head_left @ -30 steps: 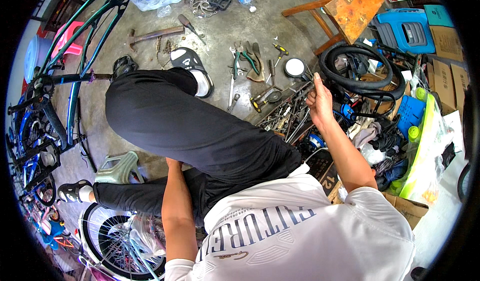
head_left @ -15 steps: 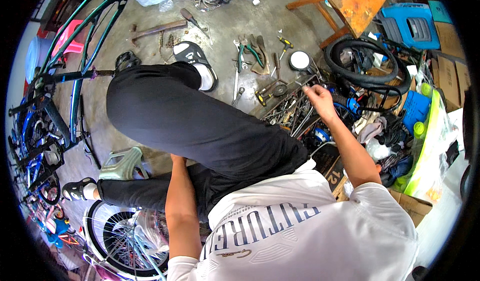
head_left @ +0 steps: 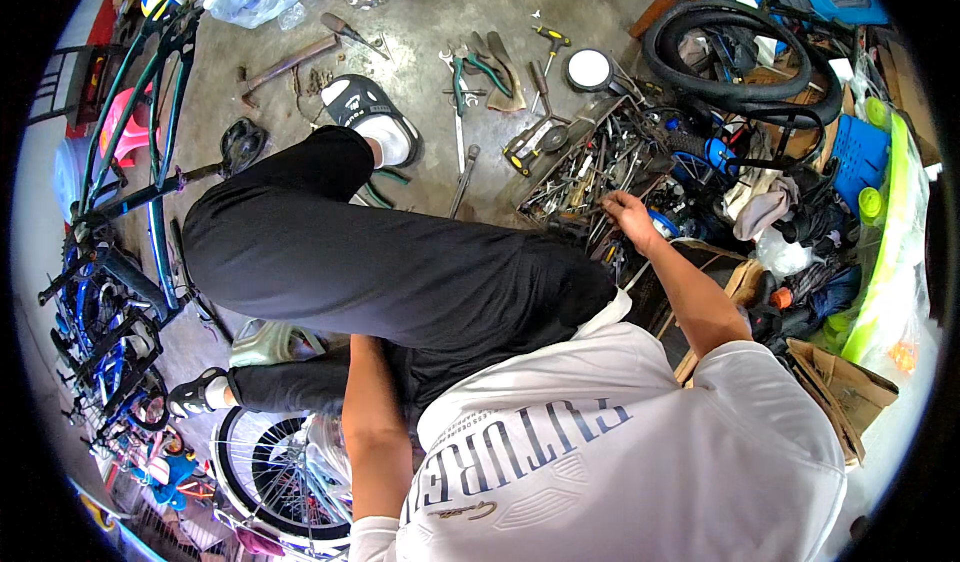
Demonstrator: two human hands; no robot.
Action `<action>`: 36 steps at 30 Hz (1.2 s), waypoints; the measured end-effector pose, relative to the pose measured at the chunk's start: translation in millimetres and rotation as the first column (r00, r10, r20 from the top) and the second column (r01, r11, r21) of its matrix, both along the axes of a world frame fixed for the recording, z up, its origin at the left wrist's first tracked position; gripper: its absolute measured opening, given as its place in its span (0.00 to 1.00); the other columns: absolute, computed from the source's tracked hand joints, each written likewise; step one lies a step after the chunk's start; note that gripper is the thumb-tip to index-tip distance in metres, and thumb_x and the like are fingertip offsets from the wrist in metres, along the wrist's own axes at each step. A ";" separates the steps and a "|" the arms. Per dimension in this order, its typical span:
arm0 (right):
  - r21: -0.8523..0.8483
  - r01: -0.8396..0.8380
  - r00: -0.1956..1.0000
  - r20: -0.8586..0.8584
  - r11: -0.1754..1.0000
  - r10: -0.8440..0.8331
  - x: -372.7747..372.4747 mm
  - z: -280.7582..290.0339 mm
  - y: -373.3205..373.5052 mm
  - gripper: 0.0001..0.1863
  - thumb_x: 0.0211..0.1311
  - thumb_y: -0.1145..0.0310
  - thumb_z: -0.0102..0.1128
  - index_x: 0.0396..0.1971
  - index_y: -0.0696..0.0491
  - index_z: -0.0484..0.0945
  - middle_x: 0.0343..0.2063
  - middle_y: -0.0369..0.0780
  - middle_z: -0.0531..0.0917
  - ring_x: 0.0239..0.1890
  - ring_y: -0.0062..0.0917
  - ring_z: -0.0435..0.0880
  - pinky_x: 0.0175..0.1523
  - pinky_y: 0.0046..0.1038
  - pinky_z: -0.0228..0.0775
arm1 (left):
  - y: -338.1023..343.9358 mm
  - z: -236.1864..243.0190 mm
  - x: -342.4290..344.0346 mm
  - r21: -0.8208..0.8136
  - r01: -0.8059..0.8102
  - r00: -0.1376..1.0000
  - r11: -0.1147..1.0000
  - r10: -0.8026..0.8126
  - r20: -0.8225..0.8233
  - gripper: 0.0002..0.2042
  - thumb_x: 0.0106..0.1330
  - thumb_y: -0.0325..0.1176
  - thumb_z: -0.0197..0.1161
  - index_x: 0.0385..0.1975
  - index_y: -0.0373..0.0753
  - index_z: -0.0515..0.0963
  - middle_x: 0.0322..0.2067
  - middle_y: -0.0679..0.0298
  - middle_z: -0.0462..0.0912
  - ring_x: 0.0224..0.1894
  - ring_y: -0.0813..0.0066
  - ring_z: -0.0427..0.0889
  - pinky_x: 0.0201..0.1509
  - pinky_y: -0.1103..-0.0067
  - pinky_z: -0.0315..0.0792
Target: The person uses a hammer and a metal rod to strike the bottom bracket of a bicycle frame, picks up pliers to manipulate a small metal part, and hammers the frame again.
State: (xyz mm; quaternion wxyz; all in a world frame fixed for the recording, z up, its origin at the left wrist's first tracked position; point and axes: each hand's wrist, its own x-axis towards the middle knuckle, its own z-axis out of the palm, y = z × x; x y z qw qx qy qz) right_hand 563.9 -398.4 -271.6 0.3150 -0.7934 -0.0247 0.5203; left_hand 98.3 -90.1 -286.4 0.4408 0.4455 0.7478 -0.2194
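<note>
Apparently half-curled, right hand was at near edge of metal tool jumble (whether gripping anything, could not tell); left hand hidden behind black-trousered leg, state unknown. Tangled, hard-edged pieces could have scratched knuckles or slid loose.

Bright scene; pale glare on grey concrete floor beyond your black fabric trousers; fisheye bends edges.

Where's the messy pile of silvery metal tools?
In the head view, the silvery metal pile lies right of and above centre, beside the bare right hand.
</note>
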 end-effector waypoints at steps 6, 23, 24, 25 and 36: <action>0.072 -0.047 0.999 0.028 0.996 0.045 3.4 -16.9 4.6 0.12 0.73 0.65 0.57 0.46 0.57 0.80 0.30 0.34 0.78 0.33 0.21 0.73 0.41 0.28 0.68 | -16.5 18.1 -3.7 0.006 -0.012 1.000 1.000 0.012 -0.014 0.16 0.71 0.34 0.60 0.52 0.28 0.79 0.39 0.51 0.88 0.38 0.58 0.87 0.40 0.69 0.80; -0.178 -0.658 0.491 0.635 0.732 0.596 -37.9 -44.3 22.9 0.11 0.67 0.69 0.57 0.44 0.56 0.80 0.41 0.48 0.80 0.50 0.48 0.81 0.53 0.48 0.75 | -40.5 48.1 -7.3 0.024 -0.048 0.997 0.999 0.050 -0.054 0.17 0.71 0.34 0.60 0.53 0.28 0.78 0.39 0.51 0.88 0.38 0.59 0.87 0.40 0.69 0.80; -0.180 -0.663 0.512 0.598 0.726 0.616 -36.9 -43.8 22.5 0.12 0.67 0.68 0.57 0.47 0.56 0.79 0.42 0.49 0.80 0.49 0.49 0.81 0.52 0.48 0.76 | -42.1 48.0 -7.8 0.021 -0.060 0.997 0.998 0.061 -0.052 0.17 0.71 0.34 0.60 0.53 0.28 0.78 0.39 0.51 0.88 0.38 0.59 0.87 0.40 0.69 0.80; -0.174 -0.670 0.515 0.590 0.721 0.621 -35.4 -44.0 23.1 0.12 0.68 0.68 0.58 0.47 0.55 0.79 0.42 0.49 0.80 0.48 0.49 0.81 0.52 0.48 0.76 | -42.7 47.3 -8.0 0.022 -0.067 0.996 0.997 0.069 -0.053 0.17 0.71 0.34 0.60 0.53 0.28 0.78 0.39 0.51 0.88 0.38 0.59 0.87 0.40 0.69 0.80; -0.291 -0.795 0.269 0.619 0.533 0.738 -22.5 -16.4 49.6 0.12 0.61 0.69 0.62 0.44 0.54 0.79 0.44 0.47 0.80 0.44 0.46 0.83 0.48 0.46 0.78 | -48.6 39.5 -10.8 0.005 -0.149 0.988 0.989 0.149 -0.035 0.18 0.71 0.34 0.60 0.54 0.28 0.77 0.39 0.51 0.87 0.38 0.59 0.87 0.39 0.69 0.80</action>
